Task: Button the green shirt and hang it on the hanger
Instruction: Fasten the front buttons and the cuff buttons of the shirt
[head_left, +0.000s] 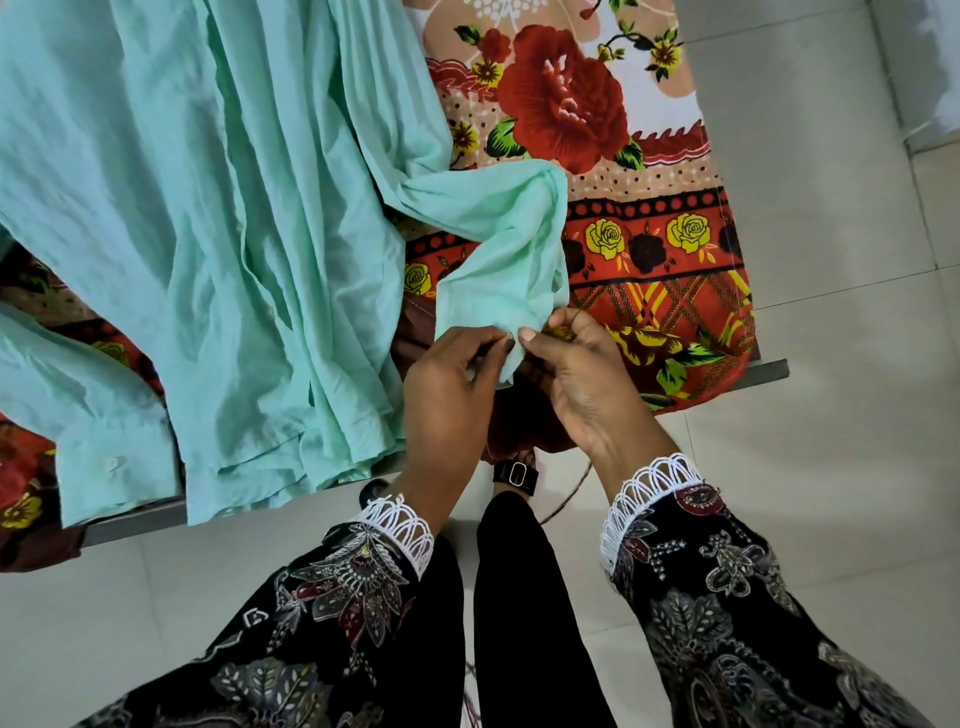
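Note:
A pale green shirt (197, 218) lies spread and wrinkled over a table covered by a floral cloth (649, 218). One sleeve (498, 249) trails to the right, and its cuff end hangs at the table's front edge. My left hand (447, 384) pinches that cuff from the left. My right hand (582, 374) pinches it from the right, thumbs almost touching. The other sleeve's cuff (111, 462) with a button lies at the lower left. No hanger is in view.
The table's grey front edge (769, 371) runs across the view, with pale tiled floor (831, 415) to the right and below. My legs in black trousers and a sandalled foot (511, 475) stand beneath the edge. A thin cord lies on the floor.

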